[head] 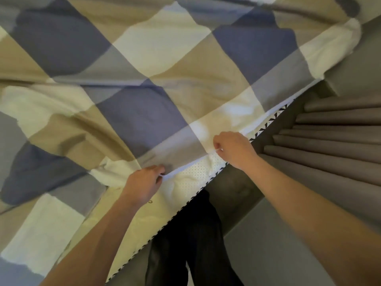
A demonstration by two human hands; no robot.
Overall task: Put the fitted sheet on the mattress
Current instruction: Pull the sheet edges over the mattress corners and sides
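Note:
A checked fitted sheet (144, 83) in blue, tan, grey and cream lies rumpled over most of the mattress. The white mattress (191, 182) with a dotted top and black-and-white edge trim shows bare in a strip along the near edge. My left hand (142, 184) pinches the sheet's white hem at the lower left. My right hand (233, 149) pinches the same hem farther right, close to the mattress edge. The hem runs taut between both hands.
Grey-brown curtains (329, 145) hang in folds right of the bed. A grey floor (278, 250) lies below them. My dark trouser legs (191, 244) stand against the mattress side. The sheet's far right corner (334, 46) droops over the edge.

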